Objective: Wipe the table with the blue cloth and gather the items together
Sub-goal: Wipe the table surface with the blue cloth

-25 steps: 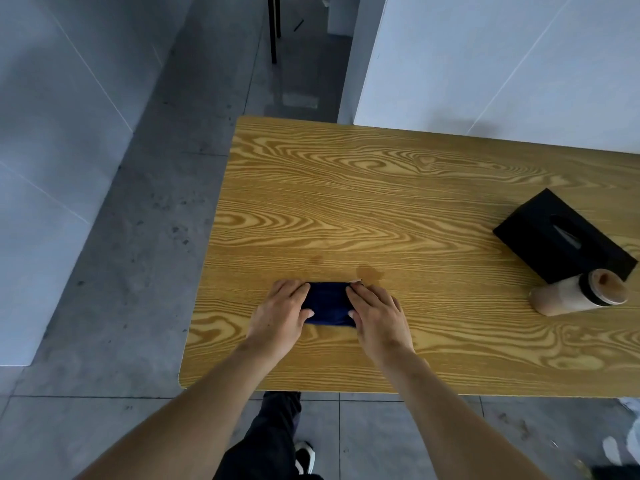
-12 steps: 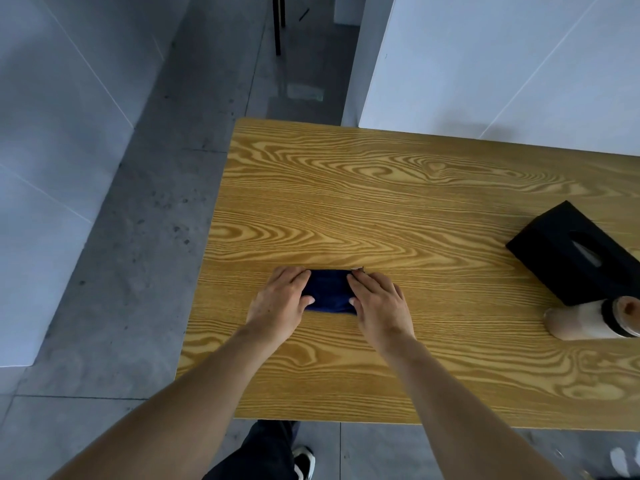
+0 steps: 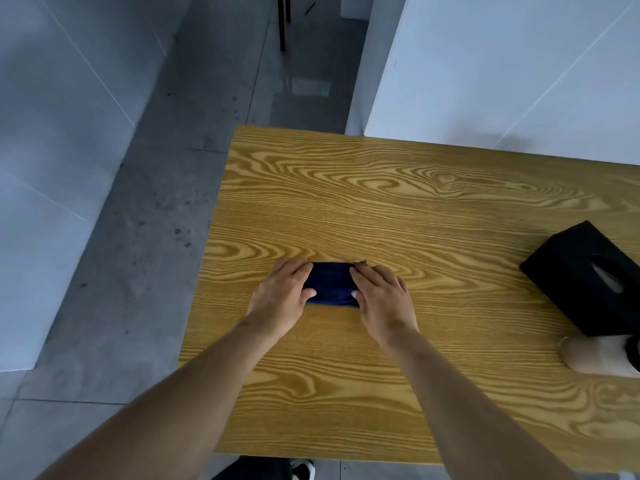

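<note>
A folded dark blue cloth [image 3: 330, 284] lies flat on the wooden table [image 3: 381, 202], left of its middle. My left hand [image 3: 282, 294] presses on the cloth's left end and my right hand [image 3: 382, 299] on its right end, fingers flat, so only the middle strip of cloth shows. A black tissue box [image 3: 588, 277] sits at the right edge of the view. A beige tumbler with a dark lid [image 3: 601, 355] lies on its side just in front of the box, partly cut off by the frame.
The table's left edge [image 3: 207, 251] drops to a grey tiled floor [image 3: 138, 237]. White panels [image 3: 502, 71] stand behind the table and at the far left. A dark chair leg [image 3: 282, 22] is at the top. My shoe [image 3: 303, 471] shows below the near edge.
Both hands, with the cloth under them, have slid away from the table's near edge. The view has shifted, so the box and tumbler sit further right.
</note>
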